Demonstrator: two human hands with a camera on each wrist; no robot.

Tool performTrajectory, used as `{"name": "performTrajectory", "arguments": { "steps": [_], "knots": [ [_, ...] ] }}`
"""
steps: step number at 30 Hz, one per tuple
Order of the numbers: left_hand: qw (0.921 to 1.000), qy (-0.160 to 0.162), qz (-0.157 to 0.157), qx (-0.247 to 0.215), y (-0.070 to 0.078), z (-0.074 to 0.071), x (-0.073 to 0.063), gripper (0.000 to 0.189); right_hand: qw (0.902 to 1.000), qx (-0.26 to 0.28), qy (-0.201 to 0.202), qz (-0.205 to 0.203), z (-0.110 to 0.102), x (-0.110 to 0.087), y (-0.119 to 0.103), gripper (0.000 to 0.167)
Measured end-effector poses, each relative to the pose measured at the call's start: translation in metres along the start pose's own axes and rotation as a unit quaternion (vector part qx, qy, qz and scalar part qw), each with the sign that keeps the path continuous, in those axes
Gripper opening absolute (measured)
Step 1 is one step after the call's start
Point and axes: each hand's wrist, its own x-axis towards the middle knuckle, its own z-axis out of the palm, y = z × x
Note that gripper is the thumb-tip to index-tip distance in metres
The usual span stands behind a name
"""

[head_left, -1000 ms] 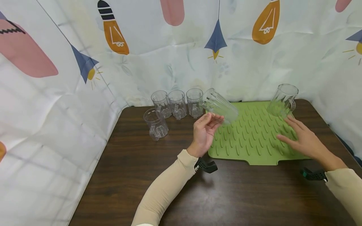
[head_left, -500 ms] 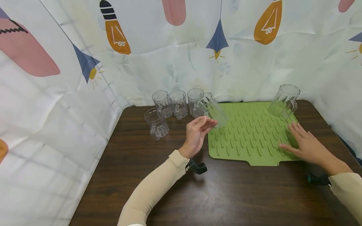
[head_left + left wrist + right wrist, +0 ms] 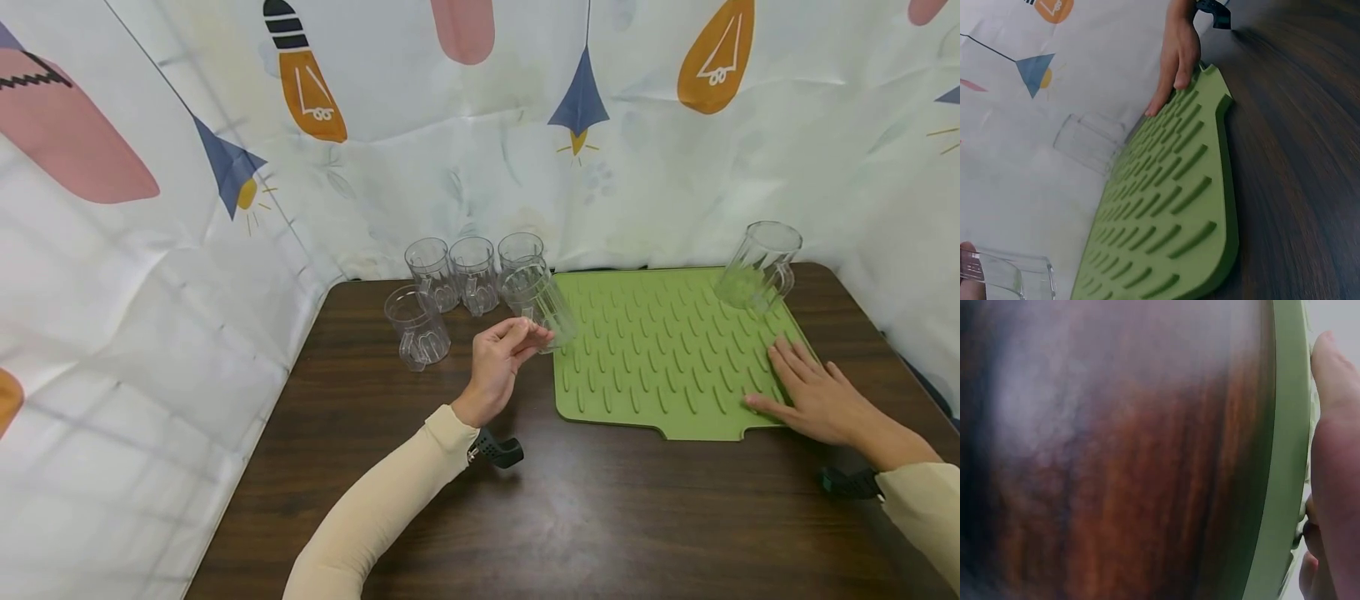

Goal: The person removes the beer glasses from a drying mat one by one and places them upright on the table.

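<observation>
My left hand (image 3: 495,367) holds a clear ribbed mug (image 3: 553,317), its fingers at the handle side. The mug leans, rim up and to the left, over the left edge of a green ridged drying mat (image 3: 637,358). Part of this mug (image 3: 1032,275) shows low in the left wrist view. Fingers spread, my right hand (image 3: 821,404) rests on the mat's right front part; in the right wrist view its thumb (image 3: 1335,375) lies along the mat's edge (image 3: 1282,462). Another clear mug (image 3: 757,271) stands at the mat's far right corner, handle to the right.
Several clear mugs stand upright on the dark wooden table (image 3: 615,508) at the back left: a row along the curtain (image 3: 420,167), including a middle mug (image 3: 474,279), and a front mug (image 3: 420,329). The held mug overlaps the row's rightmost mug (image 3: 519,246).
My left hand has moved left and slightly down with the mug, from over the mat to its left edge. The right hand has drawn back from the standing mug and settled on the mat.
</observation>
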Motion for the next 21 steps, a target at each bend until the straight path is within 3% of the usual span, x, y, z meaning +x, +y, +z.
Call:
{"name": "performTrajectory", "arguments": {
  "steps": [21],
  "knots": [
    [0.9948, 0.015, 0.02, 0.098, 0.011, -0.052, -0.014, 0.015, 0.9997, 0.007, -0.016, 0.019, 0.002, -0.001, 0.001, 0.106]
  ]
}}
